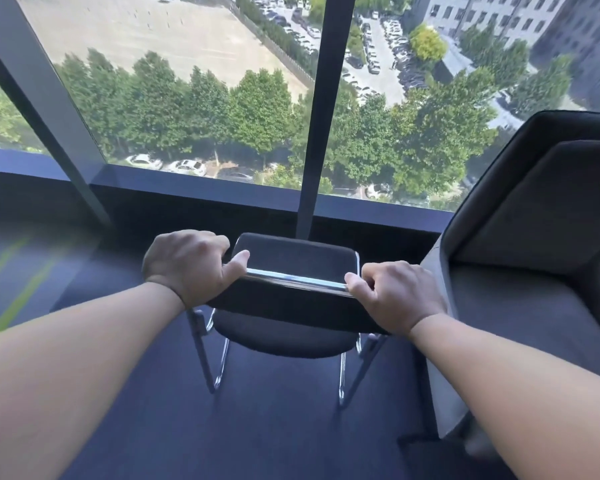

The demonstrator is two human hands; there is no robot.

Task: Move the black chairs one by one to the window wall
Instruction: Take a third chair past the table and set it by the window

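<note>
Black fabric-upholstered chair with chrome tube frame [291, 268] stands on dark carpet just before the window wall [201, 192]. Left hand [187, 263] and right hand [400, 294] each clamp its backrest top; grey padded armchair [534, 237] at right.

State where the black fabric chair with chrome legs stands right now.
The black fabric chair with chrome legs stands centre-frame facing the window wall, gripped by both hands, left of a grey upholstered armchair.
</note>
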